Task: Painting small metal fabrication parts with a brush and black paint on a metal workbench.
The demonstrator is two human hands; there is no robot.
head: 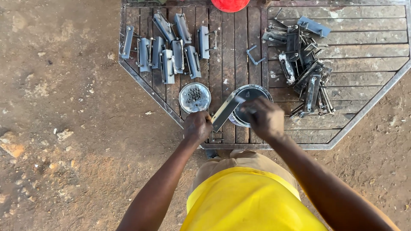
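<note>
Grey metal strip (225, 112), flat and narrow, held slantwise over the near edge of the table (364, 77). Left hand (198, 126) closed around its lower end. Upper end of the strip reaches the rim of a round metal tin (252, 92), the right-hand one of 2. Right hand (266, 117) curled shut over that tin's near side, fingers pinching something small and dark at the strip's upper end; too small to tell what it is.

Second round tin (195, 97) sits just left of the first, apart from the left hand, holding a cluster of small dark round pieces.

Table is slatted weathered wood in a metal frame with angled corners, standing on bare dirt ground (60, 128).

Far left of the table: a group of grey metal brackets (171, 51), laid roughly side by side, mostly parallel. Far right: a looser heap of similar metal parts (306, 64), overlapping at odd angles, some dark, some bright. Between the 2 groups, a single bent U-shaped rod (253, 55) lies alone on the slats. A red round object (230, 4) is cut off by the top edge.

Person wears a yellow garment (248, 201).
</note>
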